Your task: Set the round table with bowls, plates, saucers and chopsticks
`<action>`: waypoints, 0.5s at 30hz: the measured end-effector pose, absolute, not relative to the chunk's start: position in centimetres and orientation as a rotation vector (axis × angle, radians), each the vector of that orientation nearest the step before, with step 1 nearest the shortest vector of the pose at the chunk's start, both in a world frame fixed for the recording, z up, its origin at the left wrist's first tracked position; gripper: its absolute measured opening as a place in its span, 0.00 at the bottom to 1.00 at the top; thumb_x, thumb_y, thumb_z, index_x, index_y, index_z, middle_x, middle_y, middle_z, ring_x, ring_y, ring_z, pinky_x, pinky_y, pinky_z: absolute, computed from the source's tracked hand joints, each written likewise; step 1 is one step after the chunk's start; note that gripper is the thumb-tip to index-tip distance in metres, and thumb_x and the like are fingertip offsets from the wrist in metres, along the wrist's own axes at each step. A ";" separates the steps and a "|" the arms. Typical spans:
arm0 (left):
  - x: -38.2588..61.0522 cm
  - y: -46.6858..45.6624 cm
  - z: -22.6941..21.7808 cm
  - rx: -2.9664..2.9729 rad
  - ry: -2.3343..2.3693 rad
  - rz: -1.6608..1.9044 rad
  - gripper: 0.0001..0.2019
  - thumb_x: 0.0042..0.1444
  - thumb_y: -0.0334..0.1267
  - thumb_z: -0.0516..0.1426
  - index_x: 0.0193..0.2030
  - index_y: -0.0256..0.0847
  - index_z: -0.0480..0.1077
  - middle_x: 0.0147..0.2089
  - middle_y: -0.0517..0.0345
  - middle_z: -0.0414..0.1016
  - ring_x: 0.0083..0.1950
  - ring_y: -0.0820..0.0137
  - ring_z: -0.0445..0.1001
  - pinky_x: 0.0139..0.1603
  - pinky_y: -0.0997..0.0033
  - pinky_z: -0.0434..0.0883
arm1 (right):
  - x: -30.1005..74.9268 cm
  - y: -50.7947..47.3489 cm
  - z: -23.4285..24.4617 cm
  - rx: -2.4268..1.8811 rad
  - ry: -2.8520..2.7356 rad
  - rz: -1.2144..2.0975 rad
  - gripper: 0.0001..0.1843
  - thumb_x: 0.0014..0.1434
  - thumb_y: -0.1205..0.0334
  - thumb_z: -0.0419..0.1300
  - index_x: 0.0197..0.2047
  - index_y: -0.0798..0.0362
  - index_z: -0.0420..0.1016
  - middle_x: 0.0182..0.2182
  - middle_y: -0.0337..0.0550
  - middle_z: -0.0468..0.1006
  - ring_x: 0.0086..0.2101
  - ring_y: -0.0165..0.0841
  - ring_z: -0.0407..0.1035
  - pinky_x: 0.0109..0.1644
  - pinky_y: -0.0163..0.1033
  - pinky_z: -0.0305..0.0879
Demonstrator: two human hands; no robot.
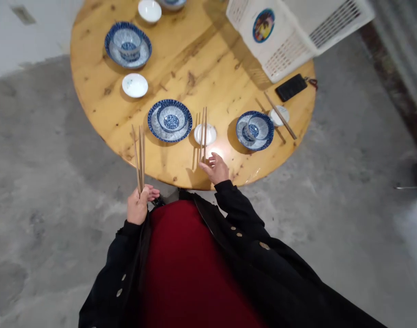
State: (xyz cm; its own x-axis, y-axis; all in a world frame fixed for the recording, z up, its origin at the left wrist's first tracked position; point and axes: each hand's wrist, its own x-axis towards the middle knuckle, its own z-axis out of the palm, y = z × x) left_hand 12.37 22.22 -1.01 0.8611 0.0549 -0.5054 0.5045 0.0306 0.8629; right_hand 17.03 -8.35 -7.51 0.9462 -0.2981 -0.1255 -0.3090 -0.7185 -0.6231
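Note:
On the left, just off the table's front edge, my left hand [139, 203] is closed around several wooden chopsticks [140, 155], which point up and away from me. My right hand [216, 169] is over the table edge with its fingers apart. Its thumb is at the near ends of a pair of chopsticks [205, 127]. That pair lies across a small white dish [211, 135]. To the left of the dish is a blue-patterned plate [151, 119] with a bowl [171, 119] on it. Another such plate [241, 139], with a bowl [261, 128] on it, stands to the right.
The round wooden table [181, 82] also holds a white dish [135, 85], a further plate [117, 55] with a bowl [127, 42], and a white bowl [150, 11]. At right are chopsticks [285, 122] over a dish [278, 117], a black phone [291, 87] and a white plastic basket [287, 50].

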 end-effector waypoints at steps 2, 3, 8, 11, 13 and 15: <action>13.0 22.1 -0.9 1.524 0.438 -0.384 0.26 0.52 0.61 0.61 0.39 0.36 0.70 0.34 0.48 0.82 0.34 0.65 0.81 0.35 0.68 0.73 | 17.9 -7.5 -7.0 -2.542 0.379 -0.047 0.44 0.57 0.36 0.60 0.65 0.60 0.63 0.53 0.61 0.72 0.47 0.45 0.73 0.49 0.50 0.72; 13.4 22.1 -0.7 1.531 0.425 -0.385 0.26 0.52 0.61 0.60 0.39 0.36 0.70 0.34 0.47 0.82 0.34 0.64 0.81 0.36 0.68 0.74 | 18.5 -7.2 -6.6 -2.596 0.341 -0.086 0.43 0.58 0.37 0.61 0.65 0.59 0.63 0.55 0.62 0.71 0.50 0.47 0.71 0.52 0.51 0.71; 14.9 21.9 0.1 1.566 0.380 -0.358 0.26 0.53 0.61 0.60 0.40 0.35 0.70 0.34 0.47 0.82 0.35 0.64 0.81 0.37 0.67 0.74 | 22.7 -7.0 -4.5 -2.705 0.326 -0.114 0.38 0.60 0.43 0.62 0.64 0.61 0.65 0.56 0.63 0.69 0.57 0.51 0.65 0.59 0.51 0.65; 15.5 21.7 0.4 1.581 0.363 -0.341 0.26 0.53 0.61 0.60 0.40 0.35 0.70 0.34 0.46 0.82 0.34 0.64 0.81 0.37 0.68 0.74 | 25.7 -7.2 -3.2 -2.720 0.506 0.041 0.31 0.63 0.46 0.60 0.61 0.59 0.69 0.54 0.61 0.72 0.53 0.48 0.69 0.56 0.48 0.67; 15.8 21.5 0.5 1.587 0.362 -0.328 0.26 0.52 0.60 0.60 0.40 0.35 0.69 0.34 0.47 0.82 0.34 0.64 0.81 0.37 0.68 0.74 | 27.5 -7.3 -2.5 -2.731 0.598 0.151 0.28 0.64 0.46 0.58 0.58 0.60 0.71 0.53 0.61 0.73 0.51 0.47 0.71 0.55 0.47 0.67; 15.9 21.4 0.6 1.587 0.368 -0.317 0.26 0.52 0.60 0.61 0.40 0.35 0.69 0.34 0.47 0.82 0.34 0.64 0.81 0.37 0.68 0.74 | 29.0 -7.1 -2.1 -2.746 0.629 0.226 0.27 0.64 0.45 0.58 0.55 0.61 0.73 0.52 0.62 0.73 0.50 0.46 0.72 0.54 0.45 0.66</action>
State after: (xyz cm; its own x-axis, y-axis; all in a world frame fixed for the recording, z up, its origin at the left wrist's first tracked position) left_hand 15.89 21.44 0.60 0.9069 0.0405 -0.4194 0.4207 -0.0352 0.9065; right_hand 28.96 -7.10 -2.08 0.8909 -0.3972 -0.2204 -0.4467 -0.8540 -0.2666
